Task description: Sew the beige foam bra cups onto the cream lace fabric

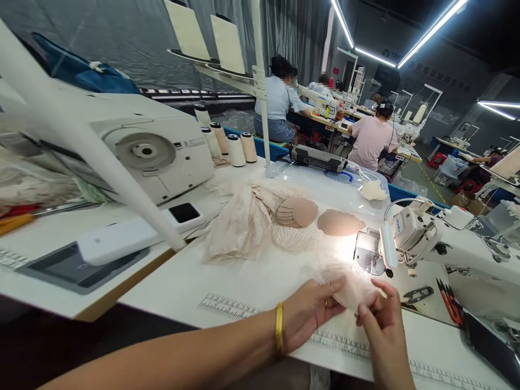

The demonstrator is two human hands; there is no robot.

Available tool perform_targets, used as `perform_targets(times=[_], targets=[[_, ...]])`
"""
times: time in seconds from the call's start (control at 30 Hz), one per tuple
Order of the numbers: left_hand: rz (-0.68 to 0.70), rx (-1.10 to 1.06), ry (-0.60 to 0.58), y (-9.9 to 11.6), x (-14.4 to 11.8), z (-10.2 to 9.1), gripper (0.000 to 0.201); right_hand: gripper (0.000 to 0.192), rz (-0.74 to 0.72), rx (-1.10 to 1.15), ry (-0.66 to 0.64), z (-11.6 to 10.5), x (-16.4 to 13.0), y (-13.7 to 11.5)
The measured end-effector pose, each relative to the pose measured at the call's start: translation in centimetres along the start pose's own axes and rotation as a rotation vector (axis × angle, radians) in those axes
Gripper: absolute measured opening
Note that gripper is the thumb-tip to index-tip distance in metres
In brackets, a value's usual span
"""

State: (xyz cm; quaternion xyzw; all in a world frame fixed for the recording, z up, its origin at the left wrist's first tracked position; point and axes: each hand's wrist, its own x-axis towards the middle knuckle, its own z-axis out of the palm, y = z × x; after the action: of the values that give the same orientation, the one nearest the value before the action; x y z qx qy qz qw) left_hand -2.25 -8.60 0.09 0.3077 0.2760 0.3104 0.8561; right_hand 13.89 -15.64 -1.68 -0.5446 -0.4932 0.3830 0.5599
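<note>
Both my hands hold a thin, pale, sheer piece of fabric [349,287] low over the table, in front of the sewing machine [410,227]. My left hand [311,311], with a gold bangle at the wrist, pinches its left side between thumb and fingers. On the right side, my right hand [382,319] grips the edge with thumb and fingertips. The machine's lamp [389,246] shines on the bed next to the needle plate [368,254]. Beyond the hands lie a fanned stack of beige oval pads [298,211], another beige oval pad [340,222] and crumpled cream fabric [239,222].
Thread snips [418,294] and red-handled scissors [448,303] lie right of the machine's needle. A thread stand pole [262,81] rises behind, near several thread cones [235,150]. At left stands another machine [146,146]. Co-workers [371,135] sit at machines farther back.
</note>
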Motion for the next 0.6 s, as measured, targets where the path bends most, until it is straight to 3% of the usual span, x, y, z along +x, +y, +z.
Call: perform_targets(times=[0.1, 0.2, 0.27, 0.37, 0.5, 0.6], targets=[[0.117, -0.049, 0.077, 0.7, 0.7, 0.2, 0.049, 0.035, -0.012, -0.139, -0.079, -0.2, -1.5, 0.0], [0.067, 0.049, -0.056, 1.0, 0.4, 0.4, 0.051, 0.047, 0.064, -0.153, -0.126, -0.7, -0.5, -0.9], [0.041, 0.097, -0.14, 1.0, -0.2, 0.6, 0.052, 0.057, 0.182, -0.011, -0.109, -1.0, 0.6, -1.4], [0.081, 0.092, -0.156, 1.2, -0.7, 1.0, 0.055, 0.07, 0.307, 0.282, -0.052, -0.8, 1.1, -1.6], [0.149, 0.0, -0.051, 1.5, 0.0, 1.5, 0.054, 0.093, 0.287, 0.414, 0.052, 0.4, 0.2, -1.2], [0.194, -0.075, 0.082, 1.3, 0.9, 1.8, 0.046, 0.096, 0.263, 0.436, 0.144, 1.2, -0.1, -0.9]])
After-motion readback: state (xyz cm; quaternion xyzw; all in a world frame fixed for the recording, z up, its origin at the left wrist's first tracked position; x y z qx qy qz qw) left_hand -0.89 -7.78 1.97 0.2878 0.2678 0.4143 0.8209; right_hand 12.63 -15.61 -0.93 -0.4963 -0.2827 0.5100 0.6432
